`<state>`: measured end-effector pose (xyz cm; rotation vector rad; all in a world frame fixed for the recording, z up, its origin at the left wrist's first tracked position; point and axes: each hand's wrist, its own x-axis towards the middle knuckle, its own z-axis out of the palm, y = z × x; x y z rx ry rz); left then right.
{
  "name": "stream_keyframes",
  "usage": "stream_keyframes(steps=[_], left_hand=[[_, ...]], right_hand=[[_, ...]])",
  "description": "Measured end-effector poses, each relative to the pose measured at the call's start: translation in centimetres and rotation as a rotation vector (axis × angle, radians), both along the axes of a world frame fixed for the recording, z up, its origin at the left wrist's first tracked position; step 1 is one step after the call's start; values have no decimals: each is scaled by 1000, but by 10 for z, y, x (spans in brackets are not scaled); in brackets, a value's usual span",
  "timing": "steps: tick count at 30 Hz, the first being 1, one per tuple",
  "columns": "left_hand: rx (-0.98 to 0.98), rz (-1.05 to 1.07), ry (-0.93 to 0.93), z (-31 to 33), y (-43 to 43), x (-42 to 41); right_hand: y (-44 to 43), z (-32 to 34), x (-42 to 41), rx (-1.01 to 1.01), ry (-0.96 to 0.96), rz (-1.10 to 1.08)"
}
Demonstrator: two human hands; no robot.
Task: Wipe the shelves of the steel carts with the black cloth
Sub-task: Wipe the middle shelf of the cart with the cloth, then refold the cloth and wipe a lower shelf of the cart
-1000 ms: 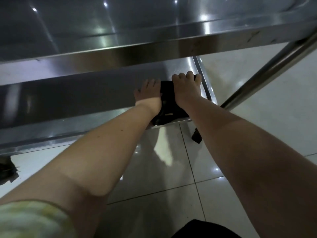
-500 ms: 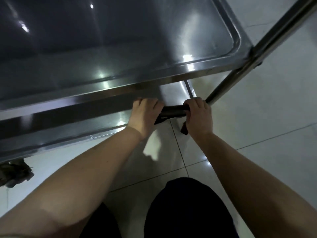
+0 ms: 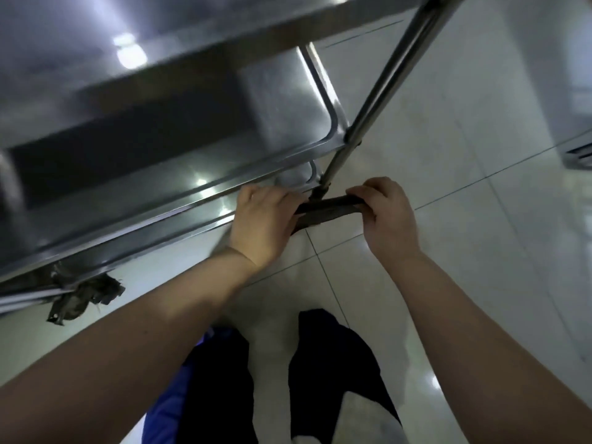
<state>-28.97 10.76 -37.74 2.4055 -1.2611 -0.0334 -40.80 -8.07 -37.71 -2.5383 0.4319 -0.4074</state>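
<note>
The black cloth point(image 3: 326, 209) is bunched into a taut band stretched between both hands, just in front of the steel cart's right corner. My left hand point(image 3: 264, 224) grips its left end and my right hand point(image 3: 386, 216) grips its right end. The steel cart point(image 3: 134, 200) fills the upper left, with several stacked shelves seen from above. Its middle shelf rim point(image 3: 198, 184) runs diagonally, and a lower shelf corner point(image 3: 298, 177) peeks out behind my left hand. The cart's right corner post point(image 3: 381, 91) rises diagonally just behind the cloth.
Pale glossy floor tiles point(image 3: 464, 161) lie to the right and below. A torn dark scrap point(image 3: 83, 296) hangs at the cart's lower left corner. My dark trouser legs point(image 3: 333, 373) stand near the bottom. Another steel object's edge point(image 3: 579, 152) shows at the far right.
Both hands have pulled the cloth off the lower shelf, bunched it and drawn it out past the cart's front corner. The view has tilted down and the hands have moved apart.
</note>
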Motion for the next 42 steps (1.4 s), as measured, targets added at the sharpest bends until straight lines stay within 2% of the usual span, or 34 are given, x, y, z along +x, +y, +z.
stream_keyframes(steps=[7, 13, 23, 31, 38, 42], left_hand=[[-74, -29, -122, 201, -13, -23], [-76, 1, -237, 374, -18, -22], [-112, 147, -579, 583, -24, 13], [-211, 278, -703, 678, -76, 61], [-325, 309, -772, 723, -140, 137], [-370, 276, -794, 729, -187, 195]], right_hand=[[-26, 207, -19, 46, 33, 104], [-49, 367, -18, -50, -83, 225], [-66, 577, 43, -250, -202, 404], [-106, 683, 110, -434, -330, 293], [-158, 735, 170, -490, -442, 175], [-198, 738, 210, -544, -472, 111]])
